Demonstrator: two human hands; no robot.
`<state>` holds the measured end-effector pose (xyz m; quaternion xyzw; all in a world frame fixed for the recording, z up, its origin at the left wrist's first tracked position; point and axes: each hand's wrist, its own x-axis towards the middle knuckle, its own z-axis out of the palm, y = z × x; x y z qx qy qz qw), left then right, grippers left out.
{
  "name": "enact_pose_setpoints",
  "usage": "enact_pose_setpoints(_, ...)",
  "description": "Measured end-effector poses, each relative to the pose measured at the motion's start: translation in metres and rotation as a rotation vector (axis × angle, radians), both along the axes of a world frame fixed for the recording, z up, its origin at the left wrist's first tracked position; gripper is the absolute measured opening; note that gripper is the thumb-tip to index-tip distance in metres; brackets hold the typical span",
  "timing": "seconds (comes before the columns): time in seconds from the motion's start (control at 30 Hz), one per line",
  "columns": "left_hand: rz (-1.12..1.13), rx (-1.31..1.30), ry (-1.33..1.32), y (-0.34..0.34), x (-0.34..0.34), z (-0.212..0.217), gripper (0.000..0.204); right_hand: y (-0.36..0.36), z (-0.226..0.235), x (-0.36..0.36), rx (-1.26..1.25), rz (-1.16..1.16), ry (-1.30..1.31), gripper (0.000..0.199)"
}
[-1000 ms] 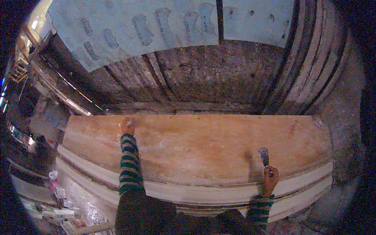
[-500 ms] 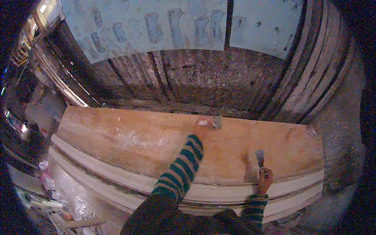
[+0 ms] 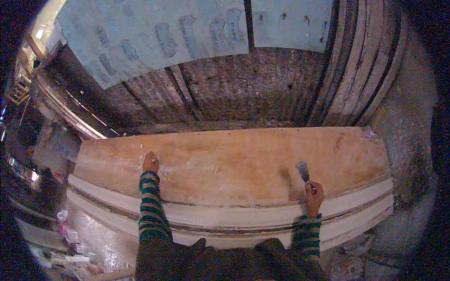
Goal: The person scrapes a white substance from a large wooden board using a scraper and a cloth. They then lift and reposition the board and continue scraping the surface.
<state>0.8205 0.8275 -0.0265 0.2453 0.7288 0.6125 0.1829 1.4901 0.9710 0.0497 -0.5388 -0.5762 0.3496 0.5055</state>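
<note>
My right hand (image 3: 314, 198) is closed round the handle of a putty knife (image 3: 302, 169), its greyish blade pointing up and away over the right part of a wooden panel (image 3: 243, 164). Over the panel's left part, my left hand (image 3: 150, 162) is closed, close to or touching the surface. Whatever its fingers hold is too small and blurred to make out. Pale smears of filler (image 3: 190, 164) mark the wood to the right of this hand. Green-striped sleeves cover both forearms.
Two pale moulded strips (image 3: 234, 218) run along the panel's near side. Behind it stands a dark, rough wall with a light-blue patched board (image 3: 201, 35). Long upright boards (image 3: 356, 65) lean at the right. Assorted clutter (image 3: 70, 236) lies at the lower left.
My left hand has swept left from the panel's far middle to its left part. The right hand still holds the putty knife. The whole view has shifted and tilted somewhat.
</note>
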Motion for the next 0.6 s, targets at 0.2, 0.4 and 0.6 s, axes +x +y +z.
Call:
enact_pose_setpoints(0.2,-0.249,-0.020,0.179,0.012,0.037,-0.053,0.020,0.010,-0.023,0.006,0.131,0.010,-0.079,0.023)
enact_pose_setpoints(0.4,-0.561,0.267,-0.228,0.134,0.303,-0.036,0.017,0.003,-0.002,0.007,-0.023,0.020,-0.103,0.019)
enact_pose_setpoints(0.6,-0.608,-0.037,0.082,0.081,0.208,-0.067,0.019,-0.001,-0.004,-0.004,-0.110,0.061,0.016,0.019)
